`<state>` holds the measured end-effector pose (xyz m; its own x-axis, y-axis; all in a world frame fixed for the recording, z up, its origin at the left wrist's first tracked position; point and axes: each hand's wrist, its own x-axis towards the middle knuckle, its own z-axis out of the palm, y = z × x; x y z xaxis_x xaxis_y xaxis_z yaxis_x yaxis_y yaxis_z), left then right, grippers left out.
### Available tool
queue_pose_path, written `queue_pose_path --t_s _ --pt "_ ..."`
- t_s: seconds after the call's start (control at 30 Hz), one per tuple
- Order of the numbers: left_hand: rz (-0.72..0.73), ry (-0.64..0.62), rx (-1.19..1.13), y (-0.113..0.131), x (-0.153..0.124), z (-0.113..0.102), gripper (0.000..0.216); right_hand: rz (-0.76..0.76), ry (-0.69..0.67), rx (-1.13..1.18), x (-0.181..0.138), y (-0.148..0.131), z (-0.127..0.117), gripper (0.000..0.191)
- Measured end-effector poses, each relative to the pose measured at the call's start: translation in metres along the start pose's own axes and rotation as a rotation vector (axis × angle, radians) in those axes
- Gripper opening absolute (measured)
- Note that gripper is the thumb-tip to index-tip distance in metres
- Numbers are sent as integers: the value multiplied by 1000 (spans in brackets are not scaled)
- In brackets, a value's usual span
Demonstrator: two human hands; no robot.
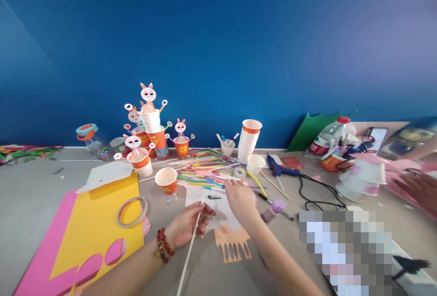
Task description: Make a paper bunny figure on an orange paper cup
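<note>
A long thin white stick (190, 252) runs through the fingers of my left hand (191, 223), its lower end slanting down toward me. My right hand (241, 199) reaches over a sheet of white paper (196, 196) with its fingers bent together; their tips are mostly hidden. Right at those fingers lies a pen with a teal end (209, 188), and I cannot tell whether they grip it. A small black clip-like piece (214, 197) rests on the paper between my hands. Below it is an orange paper cutout (232, 243) with fringed strips.
Colourful straws (201, 166) lie spread behind my hands. Paper-cup rabbits (148, 114) stand at the back left, near yellow card (99, 223) with a tape roll (132, 211). To the right are a glue stick (274, 209), a glue gun (280, 168) and another person's hand (418, 189).
</note>
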<state>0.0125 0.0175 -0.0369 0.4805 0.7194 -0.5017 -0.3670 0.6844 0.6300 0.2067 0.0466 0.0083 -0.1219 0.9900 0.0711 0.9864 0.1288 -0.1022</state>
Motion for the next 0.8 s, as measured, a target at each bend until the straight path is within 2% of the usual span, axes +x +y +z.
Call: queue_pose_path --t_s 0.13,0.23,0.43,0.8 --pt "31 -25 -24 -3 0 -4 18 -29 73 28 33 -7 -10 27" --pt "48 -42 -46 -5 1 -6 19 -94 97 62 46 -13 -4 30" --pt "35 -76 -74 -4 2 -8 18 -252 33 102 44 -31 22 18" --pt "48 -107 -62 -5 0 -5 17 -237 41 147 41 -35 32 20"
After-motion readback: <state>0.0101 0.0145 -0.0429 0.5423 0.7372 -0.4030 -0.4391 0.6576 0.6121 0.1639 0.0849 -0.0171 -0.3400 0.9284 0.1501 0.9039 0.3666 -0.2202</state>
